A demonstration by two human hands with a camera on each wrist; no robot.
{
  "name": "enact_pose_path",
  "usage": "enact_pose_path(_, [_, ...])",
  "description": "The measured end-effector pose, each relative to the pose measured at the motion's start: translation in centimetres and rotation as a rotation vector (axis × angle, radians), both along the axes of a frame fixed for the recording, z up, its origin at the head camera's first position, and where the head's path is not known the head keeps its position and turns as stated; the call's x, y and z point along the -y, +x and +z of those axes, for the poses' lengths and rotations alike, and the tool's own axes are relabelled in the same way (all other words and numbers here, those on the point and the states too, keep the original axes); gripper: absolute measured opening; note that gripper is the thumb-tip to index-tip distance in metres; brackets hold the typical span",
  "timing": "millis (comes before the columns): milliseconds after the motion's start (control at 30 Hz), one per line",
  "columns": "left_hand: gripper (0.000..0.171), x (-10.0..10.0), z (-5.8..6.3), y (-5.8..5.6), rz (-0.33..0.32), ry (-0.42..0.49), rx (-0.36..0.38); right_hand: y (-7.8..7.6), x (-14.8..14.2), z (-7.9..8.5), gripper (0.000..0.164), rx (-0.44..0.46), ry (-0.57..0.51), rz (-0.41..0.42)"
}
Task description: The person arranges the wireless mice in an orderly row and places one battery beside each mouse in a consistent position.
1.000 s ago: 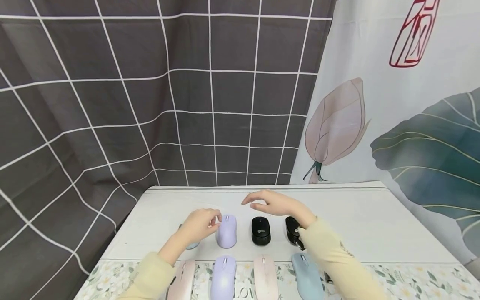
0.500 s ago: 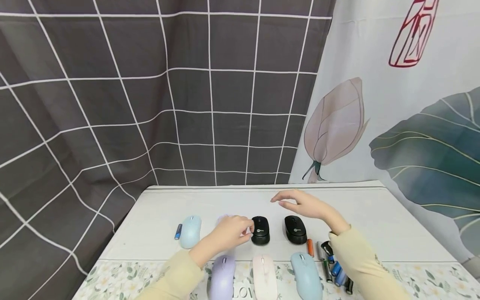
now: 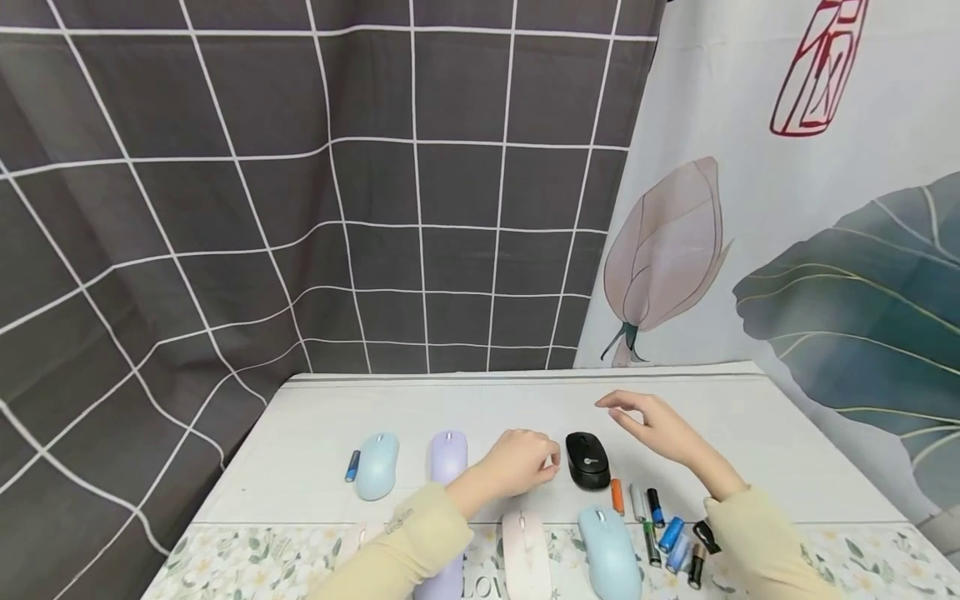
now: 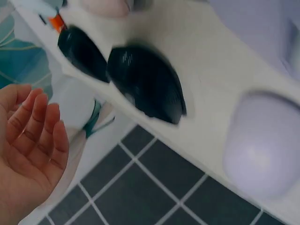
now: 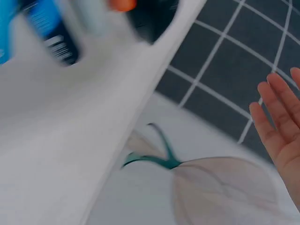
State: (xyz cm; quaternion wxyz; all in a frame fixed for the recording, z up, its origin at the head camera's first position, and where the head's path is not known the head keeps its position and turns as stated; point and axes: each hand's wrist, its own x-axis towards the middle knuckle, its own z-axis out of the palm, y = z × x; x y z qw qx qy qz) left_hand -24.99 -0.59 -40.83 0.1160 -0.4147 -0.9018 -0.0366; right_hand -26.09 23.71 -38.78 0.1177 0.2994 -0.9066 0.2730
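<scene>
My left hand (image 3: 522, 462) hovers with loosely curled, empty fingers, in front of one black computer mouse in the head view. That mouse (image 4: 145, 82) shows in the left wrist view, apart from the hand. Right of it sits a second black mouse (image 3: 588, 461). My right hand (image 3: 652, 425), empty and relaxed, hovers farther right over the white table. A light blue mouse (image 3: 377, 467) and a purple mouse (image 3: 448, 457) stand left in this back row. Several batteries lie near my right sleeve, among them an orange battery (image 3: 617, 496) and a blue battery (image 3: 671, 534).
Along the front, on a floral strip, lie a pale pink mouse (image 3: 527, 554), a blue mouse (image 3: 610, 554) and a purple mouse (image 3: 442, 579) partly behind my left sleeve. Another blue battery (image 3: 352, 466) lies at far left. A dark checked curtain (image 3: 457, 183) hangs behind the table.
Both hands have moved to the right, the left one past the light blue and purple mice to the first black mouse. The batteries have come into view from behind my right arm.
</scene>
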Motion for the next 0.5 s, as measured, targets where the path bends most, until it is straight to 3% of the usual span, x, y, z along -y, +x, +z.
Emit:
enact_pose_path(167, [0.005, -2.3, -1.2, 0.0, -0.005, 0.017, -0.03, -0.3, -1.8, -1.2, 0.019, -0.053, -0.016, -0.078])
enact_pose_path(333, [0.008, -4.6, -1.9, -0.2, -0.043, -0.014, -0.03, -0.6, -3.3, -2.6, 0.018, -0.149, -0.064, -0.209])
enact_pose_path(500, [0.015, -6.7, -2.3, -0.2, -0.018, -0.058, -0.005, -1.1, -4.8, -4.1, 0.017, -0.125, -0.021, -0.25])
